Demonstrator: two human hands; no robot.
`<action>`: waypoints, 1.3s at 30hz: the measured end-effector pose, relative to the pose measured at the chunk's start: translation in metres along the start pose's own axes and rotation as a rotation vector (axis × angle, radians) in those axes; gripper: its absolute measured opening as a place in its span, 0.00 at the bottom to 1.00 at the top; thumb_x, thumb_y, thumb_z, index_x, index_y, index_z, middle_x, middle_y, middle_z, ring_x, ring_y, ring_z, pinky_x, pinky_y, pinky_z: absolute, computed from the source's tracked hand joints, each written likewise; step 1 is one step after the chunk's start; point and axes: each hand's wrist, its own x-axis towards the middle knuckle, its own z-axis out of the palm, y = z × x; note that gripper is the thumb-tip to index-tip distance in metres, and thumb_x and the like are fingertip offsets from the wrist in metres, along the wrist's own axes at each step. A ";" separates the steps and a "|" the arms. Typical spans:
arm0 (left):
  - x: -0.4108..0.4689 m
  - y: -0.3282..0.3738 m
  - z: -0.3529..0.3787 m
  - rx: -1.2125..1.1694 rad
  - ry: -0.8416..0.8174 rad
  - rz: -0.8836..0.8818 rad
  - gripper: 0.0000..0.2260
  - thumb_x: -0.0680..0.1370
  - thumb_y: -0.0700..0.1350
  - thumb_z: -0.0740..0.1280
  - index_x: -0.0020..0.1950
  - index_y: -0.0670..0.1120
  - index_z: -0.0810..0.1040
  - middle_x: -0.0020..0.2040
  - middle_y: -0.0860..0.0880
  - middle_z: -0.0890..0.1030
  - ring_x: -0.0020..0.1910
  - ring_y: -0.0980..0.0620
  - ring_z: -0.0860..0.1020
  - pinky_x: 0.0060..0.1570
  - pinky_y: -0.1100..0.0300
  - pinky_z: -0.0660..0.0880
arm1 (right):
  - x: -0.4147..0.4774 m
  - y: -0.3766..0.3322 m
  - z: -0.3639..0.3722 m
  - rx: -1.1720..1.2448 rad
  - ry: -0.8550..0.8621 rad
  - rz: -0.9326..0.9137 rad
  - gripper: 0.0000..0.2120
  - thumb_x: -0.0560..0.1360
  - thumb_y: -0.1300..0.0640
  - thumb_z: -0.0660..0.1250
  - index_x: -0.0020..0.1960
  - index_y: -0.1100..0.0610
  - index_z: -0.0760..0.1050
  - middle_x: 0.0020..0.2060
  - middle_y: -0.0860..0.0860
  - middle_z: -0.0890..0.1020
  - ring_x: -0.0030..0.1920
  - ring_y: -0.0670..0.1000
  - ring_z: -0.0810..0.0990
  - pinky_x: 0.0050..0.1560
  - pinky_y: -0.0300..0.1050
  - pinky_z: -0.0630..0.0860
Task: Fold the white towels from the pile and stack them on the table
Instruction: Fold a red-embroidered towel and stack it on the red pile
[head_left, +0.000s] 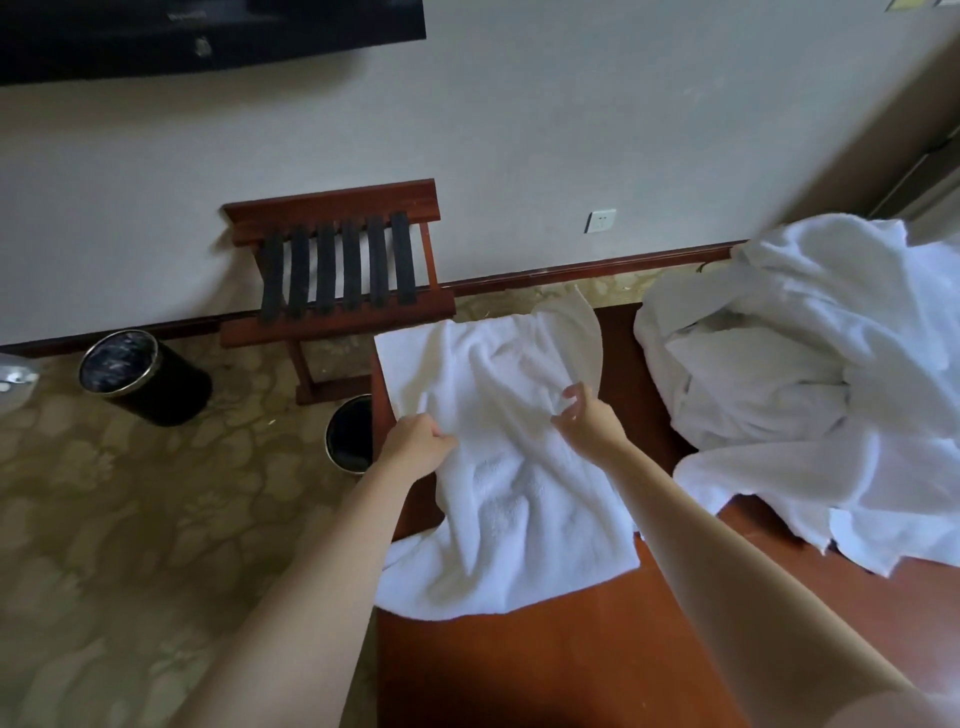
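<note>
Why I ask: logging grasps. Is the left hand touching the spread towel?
Touching: head view shows the left hand pinching the spread towel at its edge.

Both bare forearms reach forward, the left grip (415, 442) curled on the towel (519, 499), the right grip (588, 418) just beside it, seemingly pinching a fold.

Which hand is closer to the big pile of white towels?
Right. The right hand is at the spread towel's side facing the pile; the left hand grips the towel's opposite edge, farther away.
</note>
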 end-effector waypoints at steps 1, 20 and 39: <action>-0.010 -0.005 0.006 0.014 -0.023 -0.028 0.16 0.75 0.49 0.64 0.31 0.43 0.68 0.31 0.46 0.70 0.31 0.44 0.73 0.33 0.56 0.66 | -0.012 0.010 0.002 -0.030 0.026 -0.005 0.19 0.75 0.58 0.63 0.65 0.56 0.65 0.45 0.51 0.78 0.41 0.53 0.78 0.35 0.44 0.72; -0.113 -0.063 0.082 0.109 0.018 -0.049 0.10 0.77 0.45 0.60 0.38 0.47 0.62 0.42 0.50 0.68 0.42 0.49 0.68 0.37 0.57 0.62 | -0.110 0.068 0.021 -0.079 0.051 -0.130 0.10 0.79 0.52 0.59 0.45 0.56 0.62 0.34 0.49 0.72 0.37 0.55 0.75 0.30 0.44 0.65; -0.176 -0.108 0.131 -0.074 0.044 -0.176 0.27 0.64 0.55 0.76 0.60 0.50 0.73 0.57 0.53 0.73 0.60 0.51 0.72 0.54 0.59 0.73 | -0.134 0.124 0.027 -0.759 -0.203 -0.277 0.40 0.67 0.40 0.71 0.73 0.51 0.59 0.71 0.48 0.63 0.75 0.52 0.53 0.72 0.60 0.52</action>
